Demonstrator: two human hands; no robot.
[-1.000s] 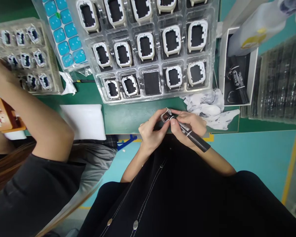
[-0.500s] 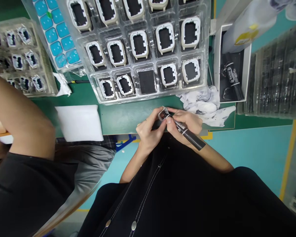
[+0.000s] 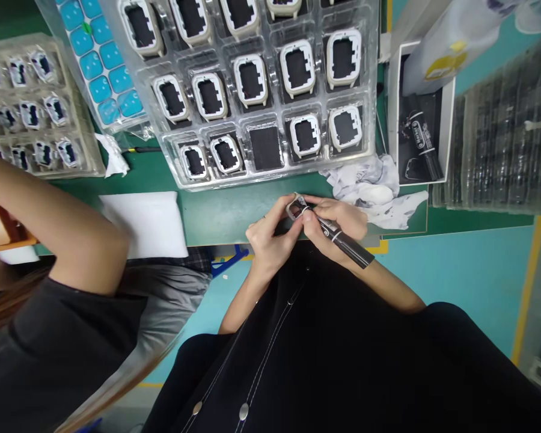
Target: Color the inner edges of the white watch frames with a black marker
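Green worktop (image 3: 225, 210) here, and it's busy: a clear tray of pale frames (image 3: 256, 90) sits up top, a smaller tray of blue-edged parts (image 3: 31, 108) off to the left, a white pad (image 3: 146, 222) by the near edge, a crumpled cloth (image 3: 369, 189) beside a white box (image 3: 417, 114).

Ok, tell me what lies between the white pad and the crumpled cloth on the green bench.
In the head view, bare green bench, then the left hand and right hand holding a small frame and a black marker, between white pad and crumpled cloth.
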